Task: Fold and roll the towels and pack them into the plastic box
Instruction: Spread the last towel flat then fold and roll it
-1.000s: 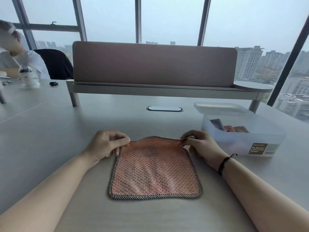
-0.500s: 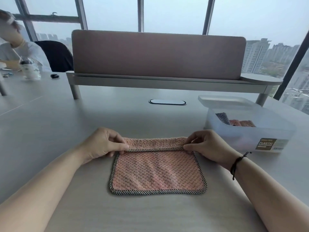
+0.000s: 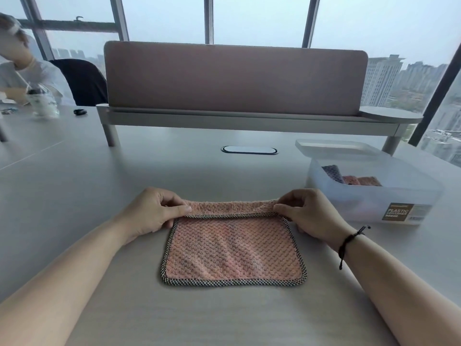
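Rolled farther toward the person than half a second ago, the far edge of the square pink waffle-weave towel with checkered trim [image 3: 233, 248] now sits as a thicker tube.

Left hand [image 3: 149, 212] and right hand [image 3: 308, 213] each pinch one end of that tube, fingers [image 3: 178, 209] curled onto it. The roll's long axis runs side to side between them, with the flat remainder lying on the grey desk [image 3: 99, 183] on the person's side of the roll (so I judge the next turn comes toward the body). Right of the towel, nearer the right hand, stands the translucent plastic box [image 3: 374, 196] holding rolled towels [image 3: 351, 179]; its brown label [image 3: 398, 213] reads "PLASTIC CONTAINER". Beyond the box lies its clear lid [image 3: 336, 147].
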